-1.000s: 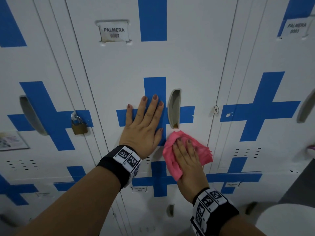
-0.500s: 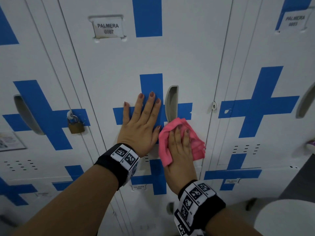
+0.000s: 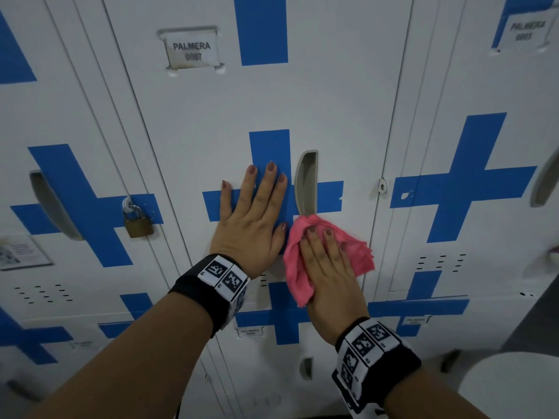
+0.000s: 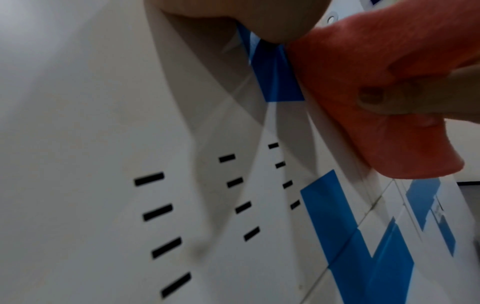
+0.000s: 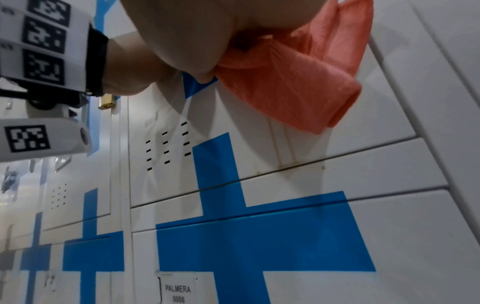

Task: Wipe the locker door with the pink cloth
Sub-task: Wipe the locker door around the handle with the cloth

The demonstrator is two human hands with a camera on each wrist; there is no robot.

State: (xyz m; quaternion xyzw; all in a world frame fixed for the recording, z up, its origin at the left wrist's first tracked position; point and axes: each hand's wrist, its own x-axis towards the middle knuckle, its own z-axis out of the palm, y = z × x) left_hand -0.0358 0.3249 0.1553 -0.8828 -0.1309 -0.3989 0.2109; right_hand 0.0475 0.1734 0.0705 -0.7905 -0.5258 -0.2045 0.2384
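The white locker door (image 3: 302, 110) with its blue cross fills the middle of the head view. My left hand (image 3: 257, 213) lies flat on the cross, fingers straight, just left of the grey recessed handle (image 3: 307, 182). Right under the handle, my right hand (image 3: 329, 267) presses the bunched pink cloth (image 3: 360, 252) against the door, and the cloth touches my left thumb. In the left wrist view the right thumb (image 4: 389, 98) is tucked into a fold of the cloth (image 4: 363, 61). From the right wrist, the cloth (image 5: 298, 82) hangs out from under the palm.
A brass padlock (image 3: 137, 222) hangs on the locker to the left. A name plate (image 3: 192, 49) sits high on the door, and vent slots (image 4: 155, 211) lie below my left hand. Another locker (image 3: 469, 176) stands to the right, with a pale rounded object (image 3: 514, 385) at the lower right.
My right hand has slid the cloth up and slightly left, from below the handle to its lower end, close against my left hand. The left hand stays flat in place.
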